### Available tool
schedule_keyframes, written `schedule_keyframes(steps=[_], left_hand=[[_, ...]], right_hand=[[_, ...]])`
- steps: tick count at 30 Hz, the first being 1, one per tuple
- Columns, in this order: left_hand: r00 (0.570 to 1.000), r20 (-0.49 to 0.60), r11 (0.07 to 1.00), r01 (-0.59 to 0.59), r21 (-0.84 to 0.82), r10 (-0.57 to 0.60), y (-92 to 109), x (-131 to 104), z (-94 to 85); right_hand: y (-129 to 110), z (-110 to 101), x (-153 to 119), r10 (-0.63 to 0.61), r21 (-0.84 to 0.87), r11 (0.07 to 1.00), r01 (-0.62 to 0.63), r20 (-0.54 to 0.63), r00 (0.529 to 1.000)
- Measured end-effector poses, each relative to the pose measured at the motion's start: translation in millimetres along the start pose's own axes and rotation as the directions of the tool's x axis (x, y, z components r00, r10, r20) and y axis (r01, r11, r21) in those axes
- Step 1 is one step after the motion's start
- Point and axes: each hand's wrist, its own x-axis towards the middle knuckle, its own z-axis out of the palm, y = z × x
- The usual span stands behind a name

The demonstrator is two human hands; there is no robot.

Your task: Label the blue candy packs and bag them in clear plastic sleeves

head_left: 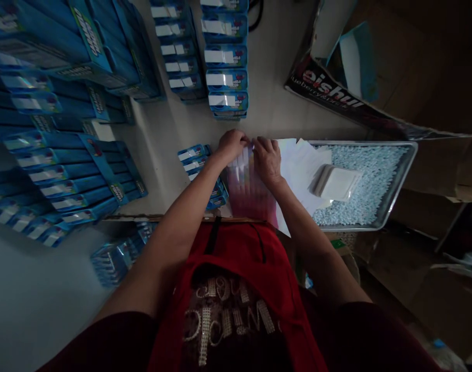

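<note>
Handling the glossy sheet (244, 188), centre frame!

Touching its top edge with left hand (232, 145) and right hand (267, 160), fingers curled; can't tell if clenched. Seeing white paper (295, 168) overlap the metal tray (400, 186) at right, blue boxes (115, 57) upper left.

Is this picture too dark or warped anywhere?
In the head view, the light is dim and the open carton's inside sinks into shadow; wide-angle distortion seems to stretch the blue packs at left; pale glare streaks the clear plastic; finger detail on the left hand and right hand is soft.
</note>
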Motion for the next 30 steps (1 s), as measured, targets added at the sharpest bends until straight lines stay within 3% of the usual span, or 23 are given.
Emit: schedule_keyframes(steps=[4, 7, 11, 17, 23, 30], left_hand=[[0.999, 0.012, 0.999, -0.044, -0.007, 0.044, 0, -3, -16.6], [0.999, 0.004, 0.999, -0.048, -0.009, 0.048, -1, -9, -24.4], [0.998, 0.012, 0.998, -0.065, -0.023, 0.065, 1, -17, -27.4], [0.994, 0.071, 0.993, -0.071, -0.094, 0.078, 11, -25, -28.6], [0.998, 0.061, 0.999, 0.026, -0.045, -0.023, 20, -20, -26.4], [0.975, 0.171, 0.990, 0.130, 0.061, -0.139, 26, -15, -37.7]], right_hand=[[2, -4, 10, 0.068, -0.025, 0.997, -0.069, -0.042, 0.997], [14, -15, 20, 0.010, 0.014, 1.000, -0.011, 0.070, 0.998], [32, -30, 34, -0.113, 0.109, 0.990, 0.088, 0.250, 0.962], [44, -40, 47, -0.086, 0.169, 0.985, 0.036, 0.296, 0.951], [18, -39, 35, -0.037, -0.101, 0.994, 0.049, 0.114, 0.993], [-11, -5, -2, 0.040, -0.220, 0.976, -0.003, 0.166, 0.985]])
